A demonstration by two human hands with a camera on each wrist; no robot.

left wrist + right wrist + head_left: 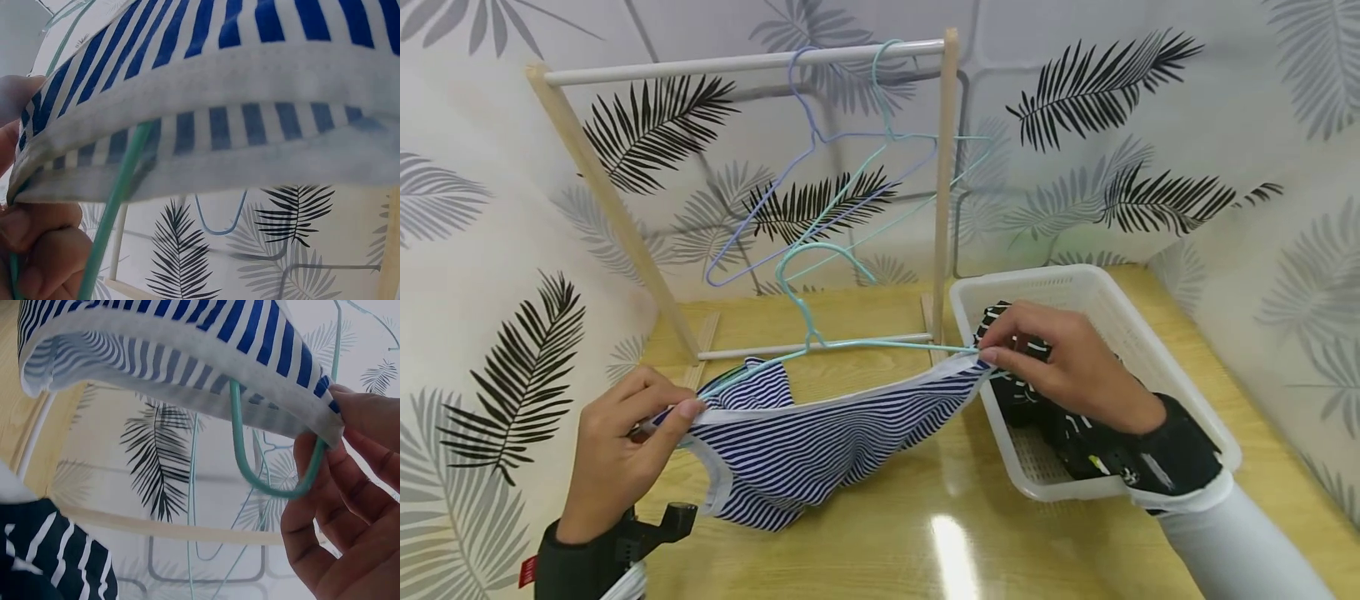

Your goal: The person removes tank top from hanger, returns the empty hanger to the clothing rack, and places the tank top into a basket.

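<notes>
A blue-and-white striped top (842,437) with white trim is stretched between my two hands above the table. A mint-green hanger (811,321) goes with it, its hook pointing up. My left hand (625,442) pinches the trim at the left end, close to the hanger's left arm. At the other end, my right hand (1067,358) pinches the trim's corner beside the hanger's tip. The right wrist view shows the hanger's rounded end (240,447) sticking out of the trimmed opening. In the left wrist view the green hanger arm (109,225) passes into the fabric.
Behind the top stands a wooden rack with a white rail (737,67). A purple hanger (760,208) and another green hanger (850,179) hang from it. To the right, a white basket (1180,400) holds dark clothing with white stripes (1037,417). Leaf-patterned sheeting surrounds the wooden table (880,542).
</notes>
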